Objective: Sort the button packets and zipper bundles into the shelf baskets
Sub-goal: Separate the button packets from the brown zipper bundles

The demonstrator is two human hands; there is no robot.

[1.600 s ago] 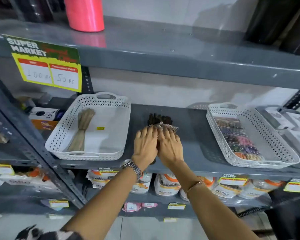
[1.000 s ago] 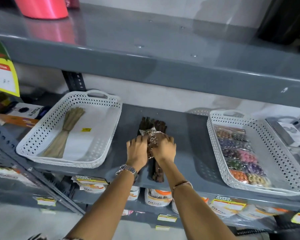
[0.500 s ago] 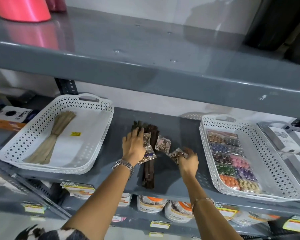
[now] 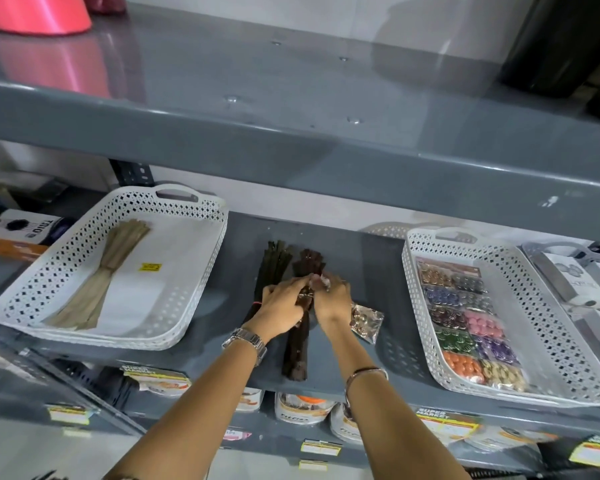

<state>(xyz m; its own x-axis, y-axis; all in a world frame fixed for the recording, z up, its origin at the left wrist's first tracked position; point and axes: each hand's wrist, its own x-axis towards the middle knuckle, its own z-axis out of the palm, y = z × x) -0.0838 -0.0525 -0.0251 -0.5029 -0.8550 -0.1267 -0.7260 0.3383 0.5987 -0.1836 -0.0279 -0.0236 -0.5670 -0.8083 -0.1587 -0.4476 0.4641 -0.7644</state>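
Two dark zipper bundles lie on the grey shelf between the baskets: a blackish-green zipper bundle point(image 4: 274, 265) and a brown zipper bundle point(image 4: 297, 344). My left hand point(image 4: 281, 304) and my right hand point(image 4: 331, 299) meet over them, fingers pinched together on small clear button packets point(image 4: 317, 282). One loose button packet point(image 4: 366, 320) lies on the shelf just right of my right wrist. The left white basket point(image 4: 174, 327) holds a tan zipper bundle point(image 4: 101, 282). The right white basket point(image 4: 420, 306) holds rows of coloured button packets point(image 4: 465, 320).
The upper shelf point(image 4: 291, 140) overhangs close above, with a pink object point(image 4: 32, 12) on it. Boxes point(image 4: 25, 228) sit left of the left basket; a grey tray of white boxes point(image 4: 575, 275) stands at far right. Packaged goods and price labels point(image 4: 440, 420) fill the lower shelf.
My right hand let go of one button packet on the shelf to the right and came back to the middle. Both hands now meet again over the zipper bundles.
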